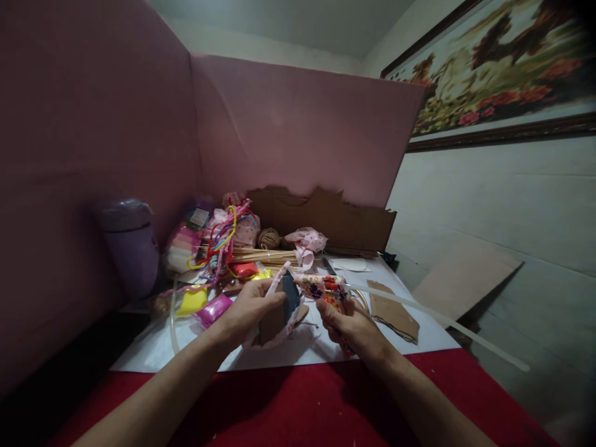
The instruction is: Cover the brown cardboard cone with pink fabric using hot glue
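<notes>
My left hand (254, 303) is closed on a piece of cardboard (270, 321) edged with pale pink fabric, with a dark patch on its upper right part. A patterned hot glue gun (321, 286) is in my right hand (349, 323), fingers wrapped round its handle. Its nozzle points left, close to the fabric edge of the cardboard; whether they touch I cannot tell. From the back of the gun a long, pale glue stick (447, 321) reaches out to the right.
Behind my hands lie thin wooden sticks (265, 255), a twine ball (269, 238), pink fabric (307, 239) and colourful pipe cleaners (228, 233). Yellow (192, 301) and magenta (213, 309) packets sit left. Cardboard pieces (393, 313) lie right. A purple container (131, 248) stands far left.
</notes>
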`<state>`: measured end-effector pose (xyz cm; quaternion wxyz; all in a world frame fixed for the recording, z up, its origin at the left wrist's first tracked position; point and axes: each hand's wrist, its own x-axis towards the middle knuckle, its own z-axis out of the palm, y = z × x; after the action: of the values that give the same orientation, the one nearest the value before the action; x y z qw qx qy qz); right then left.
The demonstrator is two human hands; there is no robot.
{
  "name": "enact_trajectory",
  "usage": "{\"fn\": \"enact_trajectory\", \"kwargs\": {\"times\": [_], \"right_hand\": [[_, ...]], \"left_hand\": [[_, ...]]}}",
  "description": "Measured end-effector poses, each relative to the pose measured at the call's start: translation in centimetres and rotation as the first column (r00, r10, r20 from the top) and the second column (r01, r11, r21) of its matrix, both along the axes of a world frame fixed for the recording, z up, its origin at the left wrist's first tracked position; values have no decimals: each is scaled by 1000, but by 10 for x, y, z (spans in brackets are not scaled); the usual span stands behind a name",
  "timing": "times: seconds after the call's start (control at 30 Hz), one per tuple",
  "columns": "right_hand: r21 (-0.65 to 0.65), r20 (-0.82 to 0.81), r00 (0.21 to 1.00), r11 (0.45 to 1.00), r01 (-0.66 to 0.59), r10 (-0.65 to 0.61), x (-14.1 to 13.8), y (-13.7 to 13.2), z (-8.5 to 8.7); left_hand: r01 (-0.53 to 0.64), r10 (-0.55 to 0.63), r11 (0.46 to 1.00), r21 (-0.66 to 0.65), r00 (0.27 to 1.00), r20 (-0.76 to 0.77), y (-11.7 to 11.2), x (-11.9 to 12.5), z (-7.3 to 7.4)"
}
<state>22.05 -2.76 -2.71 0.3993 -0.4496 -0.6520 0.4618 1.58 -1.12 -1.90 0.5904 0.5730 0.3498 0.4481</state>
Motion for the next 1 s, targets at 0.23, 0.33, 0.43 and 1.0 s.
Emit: {"fn": "enact_trajectory", "kwargs": {"times": [0.23,0.33,0.43,1.0], "right_hand": [[-15,-1,1000,1000,-7,7,2,1,-3],[-14,15,1000,1000,3,-3,3,1,-4],[-12,33,999,1000,2,-2,5,3,-7],[-10,65,998,1000,23,-22,3,-1,-3]], "left_hand": [[-14,15,1000,21,1000,-11,2,-1,0],[-33,33,999,11,999,4,0,0,3],[-56,56,998,-7,998,18,-1,1,5],[-31,31,1000,-3,999,-5,-3,1,6]]}}
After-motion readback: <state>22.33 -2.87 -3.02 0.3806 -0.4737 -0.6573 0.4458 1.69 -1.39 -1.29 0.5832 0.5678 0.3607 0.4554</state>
